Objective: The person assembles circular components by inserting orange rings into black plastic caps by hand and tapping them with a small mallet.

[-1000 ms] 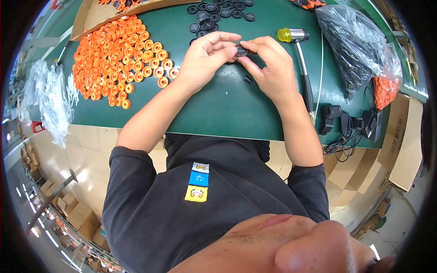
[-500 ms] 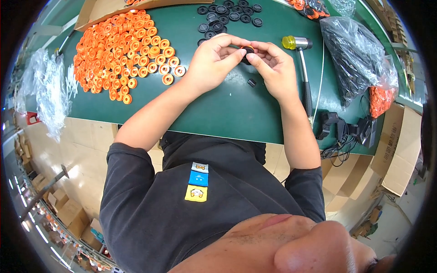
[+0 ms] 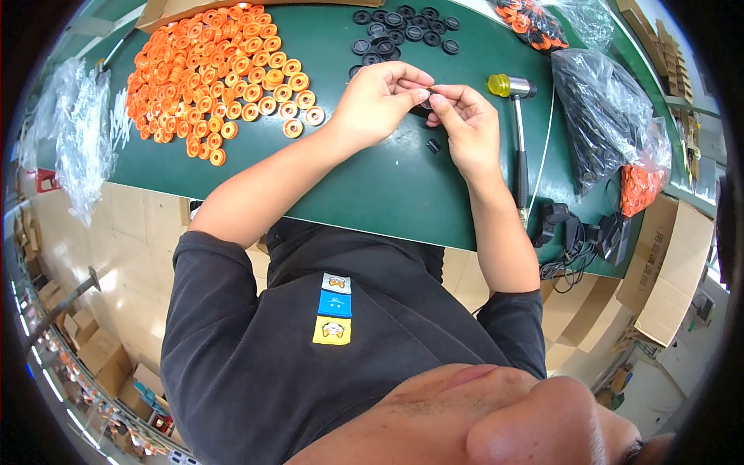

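Between the fingertips of both hands is a small round black cap (image 3: 425, 101), mostly covered by the fingers. My left hand (image 3: 377, 102) pinches it from the left with thumb and index finger. From the other side my right hand (image 3: 470, 128) grips it, thumb bent toward the left thumb. A small black piece (image 3: 432, 146) lies on the green table just below the hands. Beyond them several round black caps (image 3: 415, 33) are scattered. To the left spreads a large heap of orange ring-shaped parts (image 3: 209, 77).
Right of my hands lies a hammer (image 3: 519, 139) with a yellow face. A clear bag of black parts (image 3: 601, 116) and a bag of orange parts (image 3: 642, 190) rest farther right. Black cables (image 3: 573, 252) sit by the table's edge, near a cardboard box (image 3: 666, 267). Plastic wrap (image 3: 81, 139) hangs at left.
Orange showed at the held piece before; now only black is visible there. The fingers have shifted slightly around it. The whole view has turned a little.
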The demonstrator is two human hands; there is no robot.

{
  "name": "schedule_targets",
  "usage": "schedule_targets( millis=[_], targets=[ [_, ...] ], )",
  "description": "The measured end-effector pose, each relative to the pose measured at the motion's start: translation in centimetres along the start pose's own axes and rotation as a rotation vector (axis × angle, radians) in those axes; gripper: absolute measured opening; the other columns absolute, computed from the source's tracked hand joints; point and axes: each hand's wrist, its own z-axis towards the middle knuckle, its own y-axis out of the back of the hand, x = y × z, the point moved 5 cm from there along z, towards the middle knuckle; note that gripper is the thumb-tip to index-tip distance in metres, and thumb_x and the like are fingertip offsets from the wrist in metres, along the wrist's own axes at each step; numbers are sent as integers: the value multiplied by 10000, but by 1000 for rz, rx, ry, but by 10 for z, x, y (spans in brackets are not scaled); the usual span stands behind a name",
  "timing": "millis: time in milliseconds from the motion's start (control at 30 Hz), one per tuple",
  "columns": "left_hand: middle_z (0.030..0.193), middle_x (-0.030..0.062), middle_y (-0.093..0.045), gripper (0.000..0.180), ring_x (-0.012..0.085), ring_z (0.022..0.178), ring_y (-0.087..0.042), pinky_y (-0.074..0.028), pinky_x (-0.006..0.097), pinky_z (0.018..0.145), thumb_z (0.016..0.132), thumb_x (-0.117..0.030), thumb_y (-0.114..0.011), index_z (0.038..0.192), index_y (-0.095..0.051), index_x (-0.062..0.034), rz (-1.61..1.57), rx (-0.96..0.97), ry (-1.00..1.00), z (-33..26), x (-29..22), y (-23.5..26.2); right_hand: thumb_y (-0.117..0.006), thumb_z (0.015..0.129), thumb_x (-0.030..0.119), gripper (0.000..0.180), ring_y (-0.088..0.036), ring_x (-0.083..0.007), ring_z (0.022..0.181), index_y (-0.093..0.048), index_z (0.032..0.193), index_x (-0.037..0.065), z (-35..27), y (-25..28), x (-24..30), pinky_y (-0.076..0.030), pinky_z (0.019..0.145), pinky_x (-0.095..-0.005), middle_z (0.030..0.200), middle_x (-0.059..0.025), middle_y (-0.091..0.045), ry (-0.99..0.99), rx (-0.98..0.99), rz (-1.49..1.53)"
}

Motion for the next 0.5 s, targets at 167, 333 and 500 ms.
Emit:
schedule_targets(
  millis=[167,333,500],
  targets=[
    [1056,111,-703,231,153,965,-681,-552,281,897,954,-34,-648,1162,-635,64,12,1,8,4,5,-1,-685,949,70,169,-641,-94,708,-665,1071,-45,2,1,-4,-551,662,-238,878,-68,-708,3,-2,32],
    [1056,108,-704,187,131,957,-679,-558,272,879,960,-30,-636,1123,-639,62,60,19,24,8,7,-1,-701,943,102,220,-644,-102,715,-670,1108,-39,6,7,0,-552,665,-244,881,-66,-703,-10,6,-73],
    [981,102,-687,161,187,874,-687,-554,303,809,921,-54,-653,1072,-662,-1,439,105,-220,-3,-8,-6,-816,822,214,409,-672,-217,864,-674,1140,-1,2,39,40,-549,738,-337,1027,-140,-666,285,-172,-731]
  ],
)
